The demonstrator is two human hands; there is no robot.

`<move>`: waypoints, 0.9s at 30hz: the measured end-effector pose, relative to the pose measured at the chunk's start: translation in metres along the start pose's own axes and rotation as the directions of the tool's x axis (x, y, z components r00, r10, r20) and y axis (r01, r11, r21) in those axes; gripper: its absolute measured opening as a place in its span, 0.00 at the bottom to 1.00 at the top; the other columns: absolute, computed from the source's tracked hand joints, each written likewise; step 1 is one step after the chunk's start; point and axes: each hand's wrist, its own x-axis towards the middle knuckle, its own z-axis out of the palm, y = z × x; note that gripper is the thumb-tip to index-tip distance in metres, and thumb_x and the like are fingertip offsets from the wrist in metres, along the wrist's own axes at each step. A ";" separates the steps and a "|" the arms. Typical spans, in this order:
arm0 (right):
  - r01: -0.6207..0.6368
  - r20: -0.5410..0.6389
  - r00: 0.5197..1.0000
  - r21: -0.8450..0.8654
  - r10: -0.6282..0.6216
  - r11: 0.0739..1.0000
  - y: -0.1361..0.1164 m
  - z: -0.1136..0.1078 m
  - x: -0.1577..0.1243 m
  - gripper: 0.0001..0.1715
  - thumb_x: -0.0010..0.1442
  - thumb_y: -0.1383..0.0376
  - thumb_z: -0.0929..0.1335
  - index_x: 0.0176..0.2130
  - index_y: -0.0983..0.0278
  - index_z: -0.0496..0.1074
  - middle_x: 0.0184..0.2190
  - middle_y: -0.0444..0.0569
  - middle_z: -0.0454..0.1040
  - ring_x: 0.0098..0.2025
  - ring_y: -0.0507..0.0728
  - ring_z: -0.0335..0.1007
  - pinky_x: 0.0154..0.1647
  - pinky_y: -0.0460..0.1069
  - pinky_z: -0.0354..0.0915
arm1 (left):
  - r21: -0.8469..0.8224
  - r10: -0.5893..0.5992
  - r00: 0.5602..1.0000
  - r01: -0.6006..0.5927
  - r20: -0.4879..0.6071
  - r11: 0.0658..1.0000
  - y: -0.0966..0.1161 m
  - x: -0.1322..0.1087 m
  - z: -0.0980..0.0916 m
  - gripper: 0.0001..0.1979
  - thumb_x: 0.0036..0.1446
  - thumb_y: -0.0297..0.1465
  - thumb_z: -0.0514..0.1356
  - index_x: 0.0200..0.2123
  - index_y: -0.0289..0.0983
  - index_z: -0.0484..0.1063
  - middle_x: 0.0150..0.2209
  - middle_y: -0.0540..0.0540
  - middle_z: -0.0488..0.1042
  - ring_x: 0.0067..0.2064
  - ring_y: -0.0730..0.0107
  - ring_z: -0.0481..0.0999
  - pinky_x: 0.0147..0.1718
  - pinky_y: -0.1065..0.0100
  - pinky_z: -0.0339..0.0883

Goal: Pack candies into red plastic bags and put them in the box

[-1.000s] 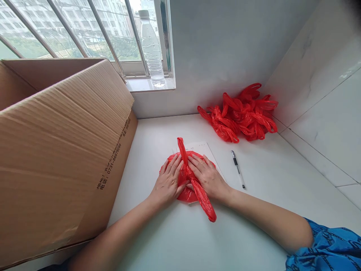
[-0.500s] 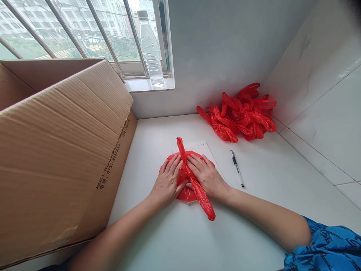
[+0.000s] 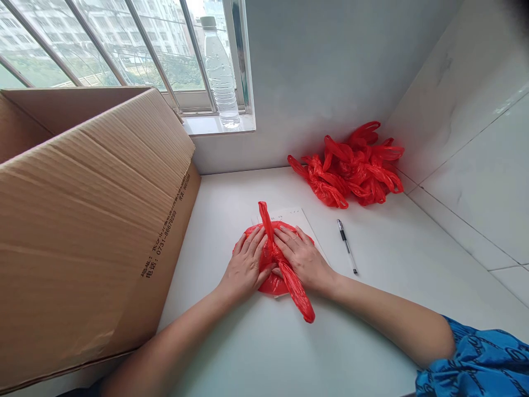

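Note:
A red plastic bag (image 3: 275, 259) lies flattened on the white table, on top of a sheet of paper (image 3: 298, 216). Its twisted handles run from the far side to the near side between my hands. My left hand (image 3: 247, 264) presses flat on the bag's left half, fingers spread. On the right half rests my right hand (image 3: 303, 259), also flat with fingers apart. Neither hand grips anything.
A large open cardboard box (image 3: 86, 220) fills the left side. A pile of knotted red bags (image 3: 351, 168) sits in the far right corner by the tiled wall. A pen (image 3: 346, 246) lies right of the paper. A water bottle (image 3: 220, 71) stands on the windowsill.

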 end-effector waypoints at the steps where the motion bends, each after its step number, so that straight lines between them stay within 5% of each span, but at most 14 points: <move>1: 0.000 -0.001 1.000 -0.004 0.000 1.000 0.000 0.001 0.000 0.40 0.70 0.49 0.60 0.69 0.72 0.55 0.70 0.61 0.57 0.73 0.66 0.47 0.72 0.67 0.47 | -0.003 -0.002 1.000 0.002 0.005 1.000 0.000 0.000 0.000 0.34 0.68 0.43 0.52 0.70 0.35 0.49 0.71 0.37 0.54 0.73 0.54 0.49 0.70 0.49 0.44; 10: 0.001 -0.011 1.000 0.052 0.000 0.999 0.000 0.001 0.002 0.40 0.69 0.50 0.62 0.69 0.72 0.56 0.69 0.61 0.58 0.72 0.67 0.49 0.72 0.68 0.47 | -0.144 -0.016 1.000 0.014 -0.014 0.989 -0.002 0.002 -0.007 0.30 0.67 0.41 0.54 0.68 0.37 0.56 0.68 0.36 0.60 0.70 0.51 0.56 0.68 0.44 0.50; 14: -0.031 -0.050 0.998 0.309 0.049 0.950 0.000 -0.024 0.008 0.28 0.67 0.52 0.66 0.60 0.64 0.68 0.62 0.57 0.69 0.65 0.63 0.64 0.69 0.66 0.54 | -0.353 -0.068 0.994 0.036 -0.079 0.935 0.002 0.005 -0.025 0.19 0.68 0.37 0.54 0.59 0.41 0.68 0.65 0.38 0.64 0.66 0.53 0.64 0.63 0.48 0.61; 17: -0.133 -0.036 0.980 0.607 0.195 0.783 -0.004 -0.056 0.011 0.16 0.67 0.53 0.66 0.45 0.59 0.76 0.51 0.51 0.77 0.54 0.60 0.73 0.58 0.59 0.69 | -0.558 -0.156 0.982 0.069 -0.110 0.827 0.014 0.007 -0.047 0.14 0.67 0.37 0.54 0.51 0.40 0.72 0.58 0.38 0.70 0.58 0.55 0.71 0.57 0.54 0.68; 20: -0.204 0.059 0.964 0.789 0.260 0.579 -0.011 -0.085 0.011 0.17 0.67 0.51 0.66 0.42 0.61 0.74 0.40 0.49 0.78 0.42 0.58 0.76 0.42 0.53 0.74 | -0.740 -0.259 0.965 0.141 -0.046 0.658 0.033 0.005 -0.075 0.12 0.66 0.38 0.56 0.47 0.38 0.71 0.46 0.42 0.75 0.46 0.61 0.76 0.46 0.59 0.72; 24: -0.158 0.078 0.978 0.884 0.194 0.439 -0.030 -0.110 0.009 0.14 0.64 0.54 0.70 0.45 0.59 0.73 0.44 0.49 0.79 0.47 0.58 0.76 0.48 0.54 0.73 | -0.875 -0.166 0.964 0.260 0.209 0.409 0.062 -0.002 -0.115 0.18 0.62 0.42 0.61 0.51 0.39 0.68 0.43 0.44 0.75 0.43 0.62 0.75 0.39 0.65 0.71; 27: -0.145 0.122 0.989 0.927 0.087 0.347 -0.051 -0.123 0.006 0.15 0.63 0.55 0.71 0.47 0.58 0.72 0.46 0.48 0.79 0.50 0.58 0.77 0.51 0.56 0.74 | -0.784 -0.151 0.930 0.365 0.336 0.502 0.084 -0.011 -0.145 0.16 0.63 0.45 0.58 0.37 0.37 0.69 0.31 0.49 0.69 0.33 0.69 0.69 0.30 0.70 0.64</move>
